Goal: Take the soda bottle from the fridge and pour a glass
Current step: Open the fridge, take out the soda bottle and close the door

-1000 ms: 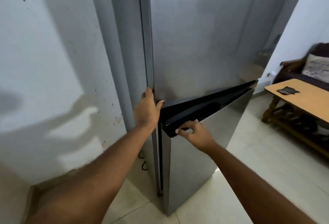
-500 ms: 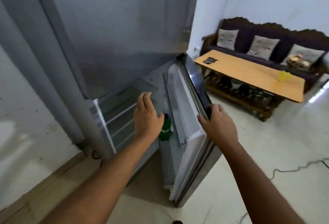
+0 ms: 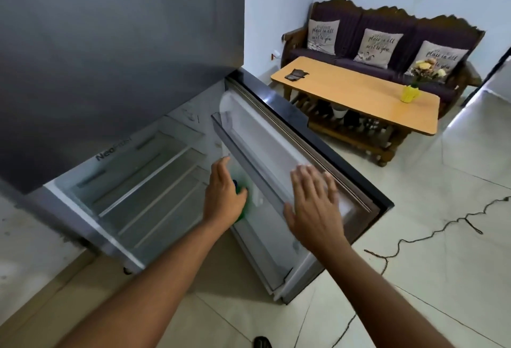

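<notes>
The grey fridge (image 3: 110, 43) has its lower door (image 3: 279, 140) swung wide open to the right. A green soda bottle (image 3: 245, 200) with a blue cap stands in the door's shelf, mostly hidden behind my left hand (image 3: 224, 195). That hand reaches up against the bottle with fingers stretched out, thumb beside the green body, not closed around it. My right hand (image 3: 315, 209) hovers, blurred, over the door's inner edge with fingers spread and nothing in it. The fridge's inner shelves (image 3: 143, 181) look bare. No glass is in view.
A wooden coffee table (image 3: 359, 98) stands to the right with a yellow vase of flowers (image 3: 410, 93) and a dark flat item (image 3: 297, 74). Behind it is a dark sofa (image 3: 387, 29) with three cushions. A black cable (image 3: 442, 230) snakes across the tiled floor.
The lower door went from barely cracked to wide open. My right hand let go of the door's edge and opened. My left hand moved in against the green bottle.
</notes>
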